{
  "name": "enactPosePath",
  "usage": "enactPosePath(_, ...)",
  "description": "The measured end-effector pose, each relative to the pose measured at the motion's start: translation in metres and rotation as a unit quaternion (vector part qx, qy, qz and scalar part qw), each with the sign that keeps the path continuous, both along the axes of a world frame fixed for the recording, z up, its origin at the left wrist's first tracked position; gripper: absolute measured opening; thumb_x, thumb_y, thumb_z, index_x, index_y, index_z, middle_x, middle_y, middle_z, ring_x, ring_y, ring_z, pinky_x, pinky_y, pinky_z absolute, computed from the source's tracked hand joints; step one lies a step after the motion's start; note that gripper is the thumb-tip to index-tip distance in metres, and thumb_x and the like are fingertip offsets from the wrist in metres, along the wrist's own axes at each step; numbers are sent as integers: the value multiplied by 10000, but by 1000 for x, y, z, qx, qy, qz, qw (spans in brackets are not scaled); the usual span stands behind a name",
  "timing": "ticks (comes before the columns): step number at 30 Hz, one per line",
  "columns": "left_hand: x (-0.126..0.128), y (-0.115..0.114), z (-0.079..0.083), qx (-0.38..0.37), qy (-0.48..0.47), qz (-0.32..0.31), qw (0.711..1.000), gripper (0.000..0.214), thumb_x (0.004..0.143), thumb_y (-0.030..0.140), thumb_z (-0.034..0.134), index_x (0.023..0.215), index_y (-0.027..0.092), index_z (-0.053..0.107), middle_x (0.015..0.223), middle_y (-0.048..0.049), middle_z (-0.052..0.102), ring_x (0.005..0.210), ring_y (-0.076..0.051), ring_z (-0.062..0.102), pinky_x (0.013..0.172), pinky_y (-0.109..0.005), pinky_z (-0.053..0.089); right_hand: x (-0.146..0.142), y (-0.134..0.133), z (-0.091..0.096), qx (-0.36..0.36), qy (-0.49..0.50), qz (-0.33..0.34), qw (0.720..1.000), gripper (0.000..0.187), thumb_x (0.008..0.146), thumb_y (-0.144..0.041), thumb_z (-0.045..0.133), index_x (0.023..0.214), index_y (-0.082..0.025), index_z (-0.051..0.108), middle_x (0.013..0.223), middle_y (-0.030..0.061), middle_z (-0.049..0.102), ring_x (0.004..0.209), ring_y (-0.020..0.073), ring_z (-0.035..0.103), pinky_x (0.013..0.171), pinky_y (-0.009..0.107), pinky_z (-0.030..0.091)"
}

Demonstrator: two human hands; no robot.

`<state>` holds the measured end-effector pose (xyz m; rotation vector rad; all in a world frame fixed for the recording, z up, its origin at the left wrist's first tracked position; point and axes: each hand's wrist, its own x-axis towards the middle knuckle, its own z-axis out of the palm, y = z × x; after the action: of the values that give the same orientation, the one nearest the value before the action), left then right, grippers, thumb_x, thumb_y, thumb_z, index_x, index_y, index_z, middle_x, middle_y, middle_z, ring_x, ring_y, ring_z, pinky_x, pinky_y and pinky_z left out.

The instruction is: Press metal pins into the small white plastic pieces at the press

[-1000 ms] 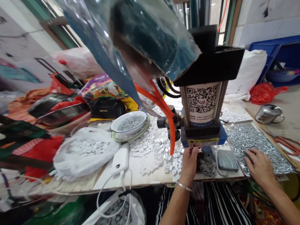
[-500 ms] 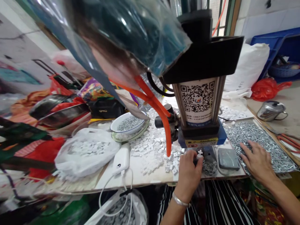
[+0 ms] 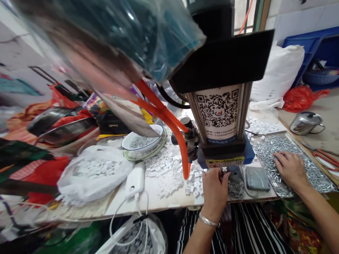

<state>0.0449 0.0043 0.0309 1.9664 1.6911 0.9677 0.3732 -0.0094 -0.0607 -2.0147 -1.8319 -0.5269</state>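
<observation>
My left hand (image 3: 214, 188) rests at the foot of a small press machine (image 3: 224, 116) with a QR-code label, its fingers pinched on a small white plastic piece (image 3: 225, 169) held under the press. A heap of white plastic pieces (image 3: 172, 167) lies just left of that hand. My right hand (image 3: 290, 167) lies palm down on a metal tray (image 3: 315, 185) filled with small silver metal parts, its fingers curled into them. What the right fingers hold cannot be made out.
A grey pad (image 3: 257, 179) sits between my hands. A bowl of metal parts (image 3: 143, 141), a white bag of pieces (image 3: 95, 173) and a white charger with its cable (image 3: 135, 180) lie left. An orange hose (image 3: 174, 130), a steel pot (image 3: 304, 123) and red-handled pliers (image 3: 327, 157) are nearby.
The view has tilted closer to the press. My left hand has brought the white piece in under the press foot. My right hand has slid further back over the tray of metal parts.
</observation>
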Motion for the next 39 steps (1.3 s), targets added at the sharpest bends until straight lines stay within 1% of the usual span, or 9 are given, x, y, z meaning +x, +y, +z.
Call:
enactPosePath(3,-5,-3,1,-5,-48,-1,999,167,842,306,690,779,232,554,729,-12,594,717,-220,532,698,-339,365,1,6,4,-12,-5,-17,1000,264,979,-340,492,1064,-208,705,1041,111,659,954,273,516,756,389,359)
enactPosePath(7,-16,-11,5,-37,-109,-22,993,110,896,292,603,821,216,575,741,4,609,699,-186,559,682,-305,424,5,14,6,-11,-16,-25,1000,220,970,-332,509,984,-209,690,958,98,650,901,265,495,730,375,325)
enactPosePath(12,-25,-25,0,-56,-104,-75,990,59,888,210,588,855,203,636,807,-16,663,761,-186,618,725,-306,496,7,14,6,-3,-10,-22,1000,211,975,-329,510,966,-200,677,933,93,655,904,265,502,749,374,336)
enactPosePath(16,-23,-31,-15,-37,-81,-126,988,208,919,130,517,1032,203,675,953,-63,707,903,-210,670,821,-346,541,6,13,8,0,-5,-26,1000,208,975,-321,510,962,-200,678,933,94,663,907,267,511,758,375,344)
enactPosePath(19,-20,-30,-24,-16,-59,-120,991,330,952,88,429,1183,191,642,1078,-106,712,1002,-229,676,890,-392,550,5,13,9,-1,1,-30,1000,212,973,-317,505,951,-200,680,938,95,671,895,266,512,757,370,337)
enactPosePath(21,-18,-29,-26,-10,-39,-116,992,349,965,85,403,1218,180,625,1103,-123,704,1027,-243,669,905,-415,548,6,13,9,2,5,-29,1000,214,971,-314,503,945,-201,683,940,95,676,890,266,513,755,369,330)
enactPosePath(31,-9,-27,-17,-39,23,-136,990,395,883,-5,378,1120,191,626,1030,-106,650,924,-242,630,832,-390,519,4,12,11,4,9,-36,999,219,973,-320,497,948,-205,682,952,90,671,904,268,508,758,365,321)
enactPosePath(36,-7,-32,-14,-10,-41,-152,988,331,874,-13,366,970,188,610,962,-79,638,886,-205,617,803,-331,503,2,12,12,4,7,-34,999,222,971,-311,490,957,-200,682,947,92,667,908,268,511,764,367,325)
enactPosePath(39,-7,-37,-13,0,-60,-145,988,349,892,-7,356,1012,187,619,986,-81,638,916,-199,620,827,-321,503,2,12,12,8,8,-34,999,209,967,-308,497,957,-205,679,954,87,669,906,266,508,759,367,319)
